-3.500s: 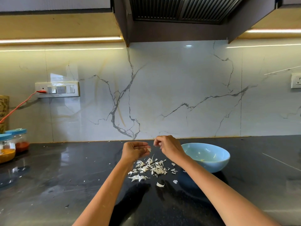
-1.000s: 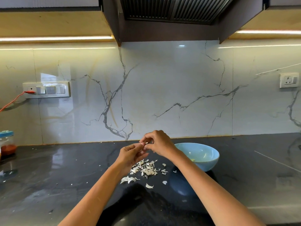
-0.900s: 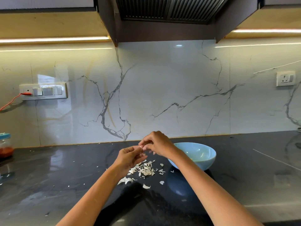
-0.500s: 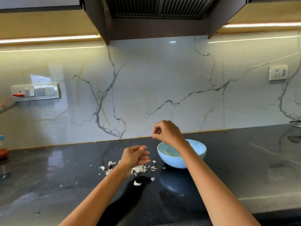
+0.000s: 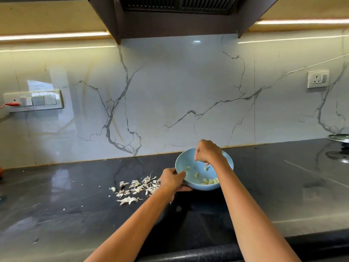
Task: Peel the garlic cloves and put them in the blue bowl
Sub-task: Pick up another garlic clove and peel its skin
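Gripping blue bowl (image 5: 181, 163), left hand (image 5: 171, 181), no legible writing

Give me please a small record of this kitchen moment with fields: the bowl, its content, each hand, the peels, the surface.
bowl: blue bowl, tilted toward the camera on the counter
content: several peeled garlic cloves, mostly at the near side
left hand: grips the bowl's left rim
right hand: over the bowl, fingers curled; whether it holds a clove cannot be told
peels: garlic skins scattered left of the bowl
surface: dark glossy countertop
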